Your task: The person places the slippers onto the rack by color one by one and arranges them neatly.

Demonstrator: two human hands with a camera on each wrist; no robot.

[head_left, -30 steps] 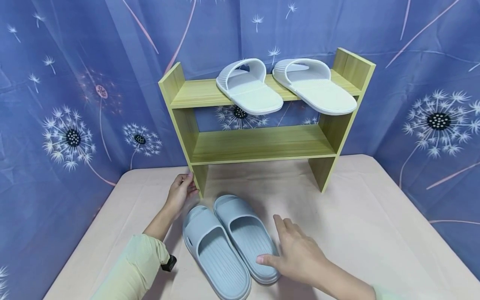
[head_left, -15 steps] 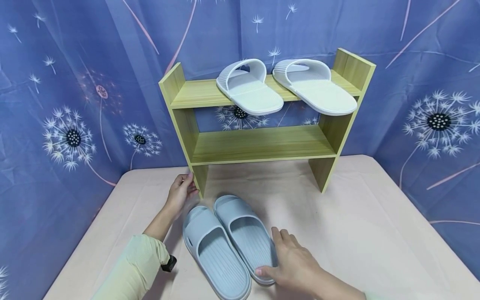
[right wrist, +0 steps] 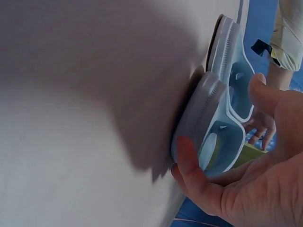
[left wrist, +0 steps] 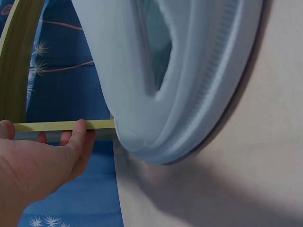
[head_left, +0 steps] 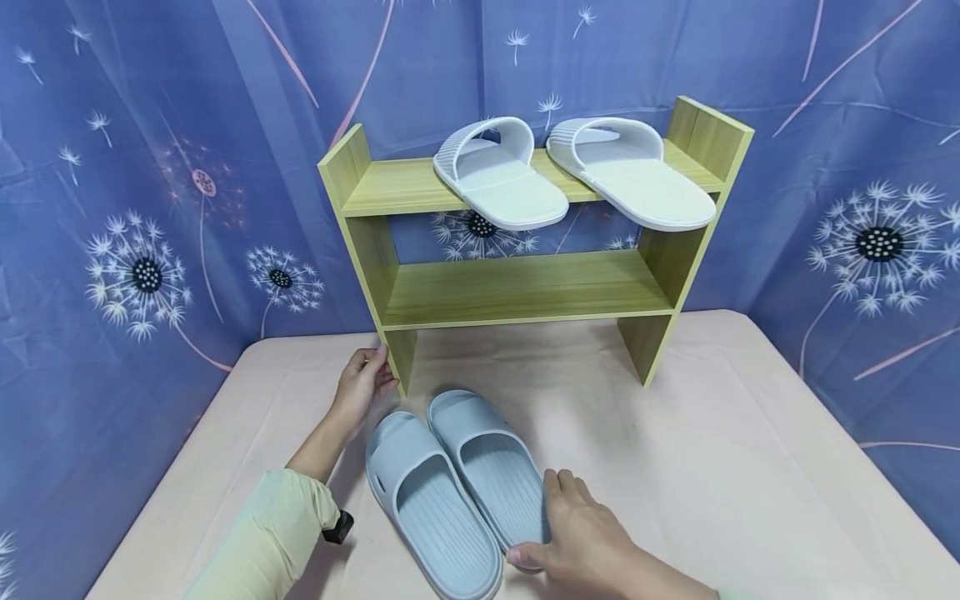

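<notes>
On the pale tabletop lies a pair of blue-grey slippers, side by side, toes toward the shoe rack. My right hand (head_left: pixel 581 533) is at the heel of the right slipper (head_left: pixel 498 475), thumb by its inner edge and fingers along its outer side. The right wrist view shows this hand (right wrist: pixel 246 175) curved about that slipper (right wrist: pixel 203 113). The left slipper (head_left: pixel 442 525) lies just beside it. My left hand (head_left: pixel 358 387) grips the lower left side panel of the wooden shoe rack (head_left: pixel 525 287); in the left wrist view its fingertips (left wrist: pixel 80 125) are on the panel's edge.
Two white slippers, the left one (head_left: pixel 510 192) and the right one (head_left: pixel 645 187), stand on the rack's top shelf, heels jutting over its front edge. Blue curtains (head_left: pixel 180 108) with dandelion prints enclose the table (head_left: pixel 750 458) at the back and sides.
My right hand has moved down and slightly left, closing in around the heel of the right blue-grey slipper. The left hand, rack and slippers have not visibly moved.
</notes>
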